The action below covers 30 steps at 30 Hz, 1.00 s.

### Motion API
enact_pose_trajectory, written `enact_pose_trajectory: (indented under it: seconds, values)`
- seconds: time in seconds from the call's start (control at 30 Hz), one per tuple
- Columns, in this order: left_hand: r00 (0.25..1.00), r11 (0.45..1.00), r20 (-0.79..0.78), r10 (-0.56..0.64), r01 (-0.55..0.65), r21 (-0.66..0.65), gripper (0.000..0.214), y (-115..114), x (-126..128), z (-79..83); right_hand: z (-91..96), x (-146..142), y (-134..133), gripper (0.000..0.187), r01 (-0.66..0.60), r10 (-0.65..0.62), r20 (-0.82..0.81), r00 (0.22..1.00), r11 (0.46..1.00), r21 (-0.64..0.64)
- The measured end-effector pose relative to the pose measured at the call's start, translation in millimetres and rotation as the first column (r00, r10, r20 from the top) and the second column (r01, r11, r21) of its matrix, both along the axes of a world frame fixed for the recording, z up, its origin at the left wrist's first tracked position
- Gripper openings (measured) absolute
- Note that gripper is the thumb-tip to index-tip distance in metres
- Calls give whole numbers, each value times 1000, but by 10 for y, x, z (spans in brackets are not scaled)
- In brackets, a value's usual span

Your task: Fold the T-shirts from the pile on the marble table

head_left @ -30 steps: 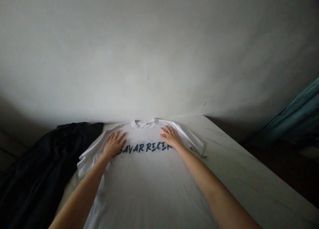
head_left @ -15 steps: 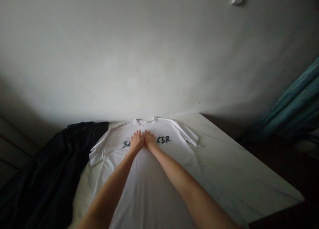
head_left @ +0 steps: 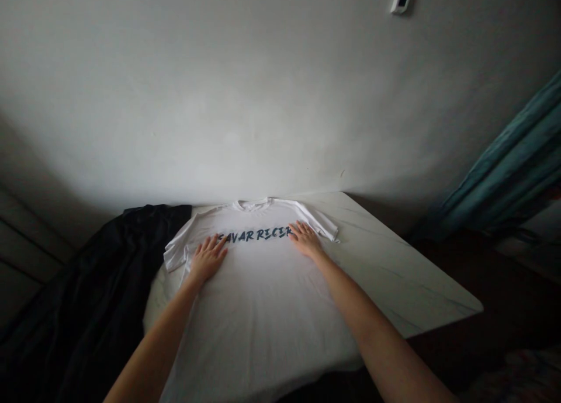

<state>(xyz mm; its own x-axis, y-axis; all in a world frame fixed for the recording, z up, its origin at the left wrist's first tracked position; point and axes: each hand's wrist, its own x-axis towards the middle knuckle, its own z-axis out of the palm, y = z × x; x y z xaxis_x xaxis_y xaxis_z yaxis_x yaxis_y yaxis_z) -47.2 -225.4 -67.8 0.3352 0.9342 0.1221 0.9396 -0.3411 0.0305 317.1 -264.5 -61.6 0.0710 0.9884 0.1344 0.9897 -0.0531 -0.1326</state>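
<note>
A white T-shirt (head_left: 258, 298) with dark lettering across its chest lies spread face up, its collar toward the wall. My left hand (head_left: 207, 259) rests flat on its left side, fingers apart, the fingertips at the start of the lettering. On the opposite side of the chest, my right hand (head_left: 305, 238) lies flat with spread fingers, partly over the last letter. Neither hand grips the cloth. The left sleeve looks creased and folded over; the right one extends outward past my right hand.
The shirt lies on a white marble-patterned table (head_left: 394, 268) that stands against a pale wall (head_left: 245, 99). Black cloth (head_left: 100, 292) drapes over the table's left side. A teal curtain (head_left: 495, 163) hangs at the right, and a small white device (head_left: 400, 2) is fixed high on the wall.
My hands have moved apart from the middle of the chest, the left one leftward and the right one rightward, uncovering the lettering. The camera view has shifted slightly.
</note>
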Motion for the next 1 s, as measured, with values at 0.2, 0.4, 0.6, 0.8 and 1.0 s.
enact_pose_trajectory:
  seconds: [0.2, 0.4, 0.6, 0.8, 1.0]
  values:
    - [986, 988, -69, 149, -145, 52, 56, -247, 333, 110, 63, -505, -90, 54, 65, -65, -20, 998, 998, 16]
    - [998, 1000, 63, 11, -11, 10, 55, -658, 1060, 76, -85, -1526, -236, 51, -169, 167, -122, 978, 986, -9]
    - [1000, 1000, 6, -16, 16, 10, 55, -942, 446, 8, -28, -1080, -663, 58, -84, 79, -88, 993, 994, -64]
    - [999, 994, -7, -41, 41, 105, 62, -1302, -504, -188, -58, -234, -1209, 62, 143, -140, 38, 989, 987, -77]
    - [993, 987, -98, 70, -54, 151, 57, -1606, -632, -80, -11, -6, -1448, 62, 242, -239, 59, 969, 968, -65]
